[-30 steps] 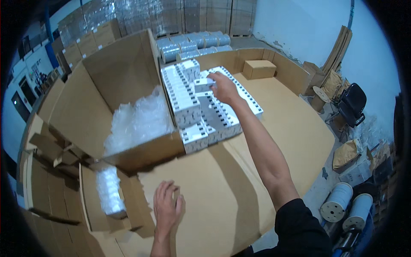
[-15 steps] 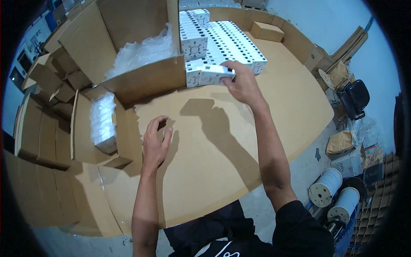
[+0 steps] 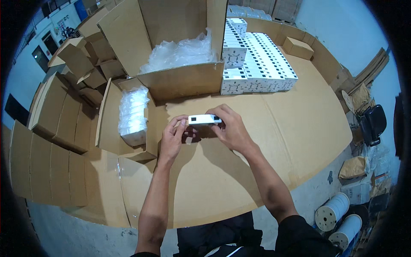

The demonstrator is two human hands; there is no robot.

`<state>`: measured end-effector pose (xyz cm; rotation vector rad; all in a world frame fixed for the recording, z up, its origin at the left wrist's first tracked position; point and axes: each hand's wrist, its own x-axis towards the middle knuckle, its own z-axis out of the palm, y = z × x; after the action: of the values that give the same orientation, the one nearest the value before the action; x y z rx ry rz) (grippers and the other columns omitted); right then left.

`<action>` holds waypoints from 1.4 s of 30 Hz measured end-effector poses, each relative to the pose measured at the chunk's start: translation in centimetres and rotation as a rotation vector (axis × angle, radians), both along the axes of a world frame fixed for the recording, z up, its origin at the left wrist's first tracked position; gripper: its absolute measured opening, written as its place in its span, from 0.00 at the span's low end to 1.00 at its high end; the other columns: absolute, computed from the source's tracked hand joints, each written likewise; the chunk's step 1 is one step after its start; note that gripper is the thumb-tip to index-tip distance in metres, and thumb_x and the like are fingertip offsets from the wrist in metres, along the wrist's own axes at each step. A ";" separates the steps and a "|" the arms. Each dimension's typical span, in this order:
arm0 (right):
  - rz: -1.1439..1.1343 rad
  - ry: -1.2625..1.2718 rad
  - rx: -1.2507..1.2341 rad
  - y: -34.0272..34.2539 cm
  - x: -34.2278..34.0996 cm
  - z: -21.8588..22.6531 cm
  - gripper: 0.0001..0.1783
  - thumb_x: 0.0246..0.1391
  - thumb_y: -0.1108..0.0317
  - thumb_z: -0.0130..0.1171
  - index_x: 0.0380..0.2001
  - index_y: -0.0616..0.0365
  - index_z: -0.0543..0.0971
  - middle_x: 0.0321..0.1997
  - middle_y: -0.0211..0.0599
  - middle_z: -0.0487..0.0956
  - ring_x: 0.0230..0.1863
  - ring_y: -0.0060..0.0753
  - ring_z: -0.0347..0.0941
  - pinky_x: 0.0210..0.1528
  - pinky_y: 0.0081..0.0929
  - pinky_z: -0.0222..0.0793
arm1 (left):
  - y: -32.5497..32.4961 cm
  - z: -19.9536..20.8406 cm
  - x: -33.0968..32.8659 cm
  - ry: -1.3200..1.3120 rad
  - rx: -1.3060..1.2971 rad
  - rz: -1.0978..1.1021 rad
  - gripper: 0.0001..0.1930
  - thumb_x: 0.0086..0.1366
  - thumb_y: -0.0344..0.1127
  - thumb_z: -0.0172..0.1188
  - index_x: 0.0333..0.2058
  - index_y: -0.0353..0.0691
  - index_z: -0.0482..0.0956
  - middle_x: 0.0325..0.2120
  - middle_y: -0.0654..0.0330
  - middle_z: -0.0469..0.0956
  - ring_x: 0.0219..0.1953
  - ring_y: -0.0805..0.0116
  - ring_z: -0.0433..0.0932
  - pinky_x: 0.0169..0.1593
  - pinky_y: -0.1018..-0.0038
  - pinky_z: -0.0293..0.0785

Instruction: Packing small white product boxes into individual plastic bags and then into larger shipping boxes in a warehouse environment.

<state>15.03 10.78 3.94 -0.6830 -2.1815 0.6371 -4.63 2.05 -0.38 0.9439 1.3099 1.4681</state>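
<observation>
Both my hands hold one small white box (image 3: 204, 119) with black marks above the cardboard-covered table (image 3: 299, 124). My left hand (image 3: 173, 138) grips its left end and my right hand (image 3: 230, 128) grips its right end. Beyond them, a stack of many similar white boxes (image 3: 257, 68) stands in rows on the table. Left of that stack sits a large open carton (image 3: 180, 81) filled with clear plastic bags (image 3: 180, 53).
A smaller open carton (image 3: 111, 124) at the left holds a plastic-wrapped bundle (image 3: 132, 113). Flattened and folded cartons (image 3: 47, 150) pile up further left. A small closed carton (image 3: 299, 47) sits at the far right. Two white spools (image 3: 338, 216) and a black chair (image 3: 372, 124) stand on the floor at the right.
My right hand has brought a white box from the stack toward me, and my left hand has risen off the table and taken its other end.
</observation>
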 end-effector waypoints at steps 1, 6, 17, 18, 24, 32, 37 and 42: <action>0.000 0.027 -0.067 -0.2 -0.1 -0.1 0.16 0.47 0.81 0.64 0.42 0.61 0.79 0.40 0.43 0.77 0.39 0.45 0.76 0.40 0.35 0.73 | 0.1 -0.1 0.0 -0.020 0.035 0.005 0.14 0.77 0.41 0.50 0.53 0.41 0.76 0.33 0.60 0.83 0.33 0.75 0.82 0.39 0.77 0.77; 0.001 0.110 -0.363 -1.0 -0.2 0.1 0.14 0.55 0.76 0.63 0.45 0.63 0.78 0.49 0.43 0.75 0.44 0.38 0.78 0.41 0.32 0.78 | 0.6 -0.1 0.2 -0.057 0.011 0.056 0.17 0.77 0.44 0.49 0.54 0.40 0.75 0.35 0.62 0.82 0.35 0.77 0.80 0.42 0.77 0.78; -0.003 0.368 -0.502 1.5 -1.6 -5.2 0.06 0.63 0.81 0.54 0.42 0.68 0.77 0.60 0.43 0.71 0.49 0.33 0.79 0.49 0.27 0.80 | 1.8 -0.6 0.1 -0.007 0.035 0.130 0.21 0.71 0.28 0.57 0.61 0.36 0.69 0.52 0.51 0.77 0.50 0.69 0.78 0.52 0.72 0.78; -0.021 0.378 -0.465 1.6 -1.8 -5.5 0.05 0.61 0.80 0.56 0.40 0.68 0.77 0.59 0.44 0.73 0.45 0.33 0.81 0.47 0.27 0.81 | 1.9 -0.6 0.1 -0.007 0.035 0.131 0.21 0.71 0.28 0.57 0.61 0.36 0.69 0.52 0.51 0.77 0.50 0.69 0.78 0.52 0.72 0.78; -0.131 0.252 -0.458 1.9 -2.1 -5.9 0.06 0.57 0.80 0.61 0.36 0.66 0.74 0.41 0.43 0.82 0.41 0.34 0.83 0.44 0.30 0.79 | 2.8 -2.2 -0.5 0.132 0.121 0.140 0.26 0.67 0.22 0.59 0.63 0.32 0.66 0.54 0.48 0.76 0.56 0.64 0.76 0.59 0.69 0.75; -0.204 0.160 -0.348 1.9 -1.8 -5.5 0.12 0.53 0.80 0.63 0.38 0.64 0.70 0.36 0.50 0.80 0.41 0.50 0.82 0.46 0.38 0.77 | 2.2 -0.2 0.6 0.605 -0.002 0.235 0.21 0.65 0.24 0.61 0.57 0.31 0.73 0.45 0.51 0.83 0.48 0.64 0.83 0.55 0.70 0.76; -0.185 0.142 -0.342 2.3 -1.7 -5.4 0.15 0.51 0.80 0.63 0.40 0.64 0.69 0.38 0.51 0.80 0.44 0.52 0.81 0.48 0.39 0.76 | 2.2 -0.2 0.6 0.608 0.000 0.213 0.25 0.63 0.26 0.64 0.59 0.33 0.71 0.46 0.50 0.82 0.48 0.62 0.83 0.55 0.68 0.76; -0.145 0.076 -0.267 2.2 -1.2 -5.5 0.21 0.48 0.81 0.58 0.47 0.64 0.66 0.45 0.56 0.79 0.51 0.57 0.78 0.53 0.42 0.74 | 0.8 0.6 1.0 0.700 0.148 0.340 0.34 0.61 0.27 0.65 0.65 0.37 0.62 0.56 0.47 0.75 0.58 0.57 0.75 0.61 0.64 0.71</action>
<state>13.80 12.96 -1.57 -0.9308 -1.9747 0.8713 -3.60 2.87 0.17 1.4707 1.9582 1.5634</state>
